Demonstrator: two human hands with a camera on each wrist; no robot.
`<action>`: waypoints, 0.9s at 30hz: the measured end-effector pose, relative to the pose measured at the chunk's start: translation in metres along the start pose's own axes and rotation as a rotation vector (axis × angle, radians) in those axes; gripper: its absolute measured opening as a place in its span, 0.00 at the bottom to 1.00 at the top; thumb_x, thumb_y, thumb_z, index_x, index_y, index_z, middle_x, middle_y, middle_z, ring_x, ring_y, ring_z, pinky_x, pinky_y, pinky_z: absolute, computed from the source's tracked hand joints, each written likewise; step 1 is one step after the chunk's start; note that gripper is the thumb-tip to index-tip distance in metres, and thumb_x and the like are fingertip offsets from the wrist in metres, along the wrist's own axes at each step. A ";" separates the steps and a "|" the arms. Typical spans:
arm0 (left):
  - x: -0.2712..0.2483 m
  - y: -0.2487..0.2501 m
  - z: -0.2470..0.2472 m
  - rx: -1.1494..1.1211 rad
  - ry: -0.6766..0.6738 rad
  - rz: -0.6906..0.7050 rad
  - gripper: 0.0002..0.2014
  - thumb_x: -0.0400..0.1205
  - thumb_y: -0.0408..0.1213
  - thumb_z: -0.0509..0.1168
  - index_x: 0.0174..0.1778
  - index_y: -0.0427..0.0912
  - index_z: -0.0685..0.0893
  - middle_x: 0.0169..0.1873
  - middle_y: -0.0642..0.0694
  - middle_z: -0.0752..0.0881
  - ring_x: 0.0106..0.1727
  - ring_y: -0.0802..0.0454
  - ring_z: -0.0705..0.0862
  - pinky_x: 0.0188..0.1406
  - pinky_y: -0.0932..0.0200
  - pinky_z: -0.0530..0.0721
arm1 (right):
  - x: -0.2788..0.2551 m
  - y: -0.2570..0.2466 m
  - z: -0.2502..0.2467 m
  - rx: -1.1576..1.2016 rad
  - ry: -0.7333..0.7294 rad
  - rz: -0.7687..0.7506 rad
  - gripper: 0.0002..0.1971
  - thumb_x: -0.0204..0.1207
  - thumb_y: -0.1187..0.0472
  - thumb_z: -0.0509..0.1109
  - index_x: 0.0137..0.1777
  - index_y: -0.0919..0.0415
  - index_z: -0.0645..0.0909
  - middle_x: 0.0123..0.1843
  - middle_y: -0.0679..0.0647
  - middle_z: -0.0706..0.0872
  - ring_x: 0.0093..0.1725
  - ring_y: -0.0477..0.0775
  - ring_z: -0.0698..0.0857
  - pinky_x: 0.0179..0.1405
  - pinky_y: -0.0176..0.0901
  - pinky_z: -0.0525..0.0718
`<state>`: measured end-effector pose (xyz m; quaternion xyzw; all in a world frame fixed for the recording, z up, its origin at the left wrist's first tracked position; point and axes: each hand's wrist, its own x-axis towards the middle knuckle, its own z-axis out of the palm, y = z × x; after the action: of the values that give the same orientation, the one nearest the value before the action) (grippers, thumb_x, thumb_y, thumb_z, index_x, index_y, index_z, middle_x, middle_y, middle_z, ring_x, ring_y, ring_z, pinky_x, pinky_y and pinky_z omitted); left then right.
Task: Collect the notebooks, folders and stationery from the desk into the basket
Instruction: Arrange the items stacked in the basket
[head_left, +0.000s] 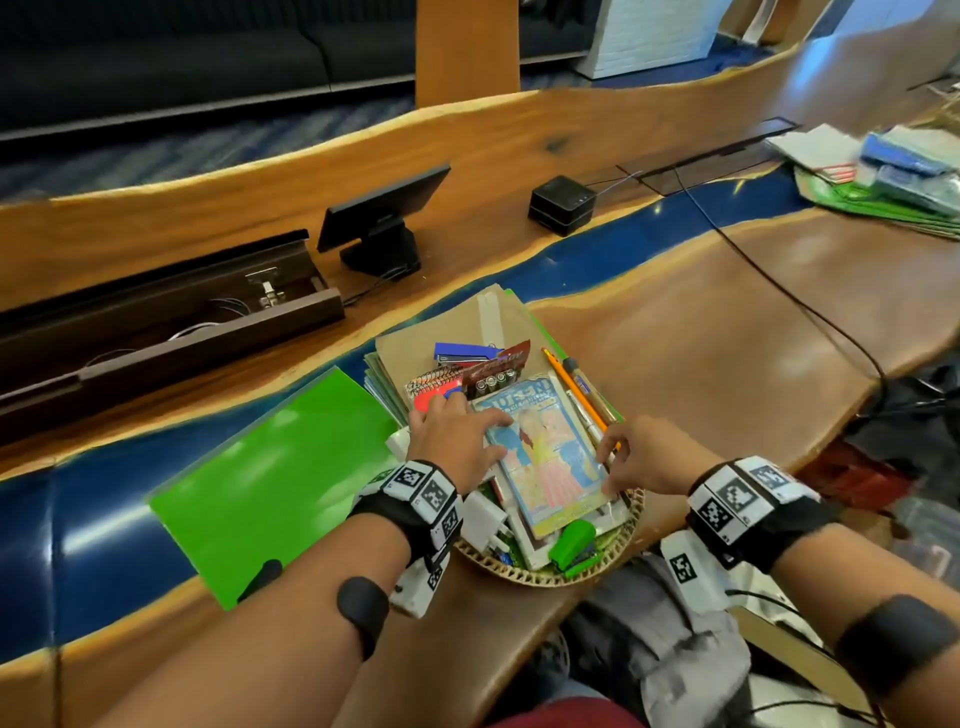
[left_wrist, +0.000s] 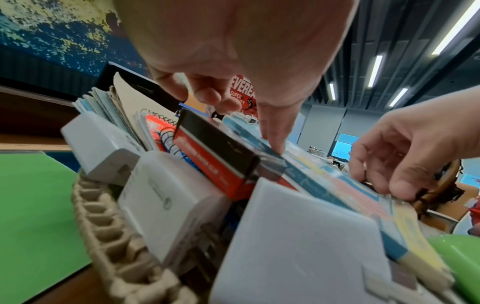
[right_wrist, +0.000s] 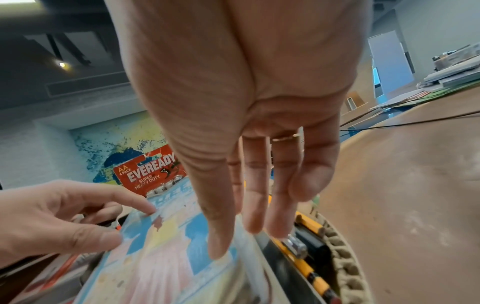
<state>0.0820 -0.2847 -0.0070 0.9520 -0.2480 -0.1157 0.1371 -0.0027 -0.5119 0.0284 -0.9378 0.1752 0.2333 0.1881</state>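
At the near edge of the desk, the round woven wicker basket (head_left: 631, 525) sits heaped; a green plastic stapler (head_left: 571, 540) lies at its near rim. On top rests the pale-blue illustrated paperback notebook (head_left: 545, 457), its long axis running away from the person. The left hand (head_left: 454, 441) presses its left edge with straight, spread fingers; the right hand (head_left: 644, 457) touches its right edge, fingers extended and holding nothing. Left of the basket, nearer the left hand, a bright green plastic folder (head_left: 275, 478) lies flat on the desk with open room around it, probably the next pickup. Beyond, a red battery pack (head_left: 496, 366) tops the pile.
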 end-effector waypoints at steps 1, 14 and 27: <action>0.000 -0.001 0.000 0.001 0.002 -0.003 0.18 0.81 0.60 0.63 0.67 0.72 0.75 0.52 0.52 0.71 0.65 0.47 0.69 0.70 0.39 0.65 | 0.000 -0.001 -0.001 0.005 0.020 -0.016 0.14 0.61 0.54 0.86 0.44 0.47 0.85 0.39 0.44 0.87 0.39 0.45 0.86 0.35 0.41 0.81; -0.038 -0.047 -0.015 -0.394 0.232 -0.032 0.17 0.82 0.37 0.62 0.64 0.62 0.81 0.41 0.59 0.77 0.50 0.53 0.74 0.58 0.48 0.76 | -0.019 -0.079 -0.005 0.252 0.097 -0.249 0.07 0.75 0.55 0.75 0.52 0.48 0.85 0.42 0.43 0.88 0.43 0.42 0.86 0.36 0.33 0.80; -0.078 -0.202 -0.022 -0.284 0.172 -0.612 0.23 0.80 0.37 0.66 0.72 0.51 0.76 0.64 0.44 0.82 0.67 0.41 0.78 0.66 0.44 0.78 | 0.011 -0.238 0.069 0.425 -0.060 -0.446 0.09 0.77 0.61 0.71 0.56 0.55 0.87 0.49 0.58 0.89 0.38 0.54 0.85 0.47 0.50 0.87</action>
<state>0.1111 -0.0719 -0.0389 0.9599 0.0800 -0.1042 0.2477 0.0795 -0.2777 0.0306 -0.8856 0.0042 0.1719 0.4314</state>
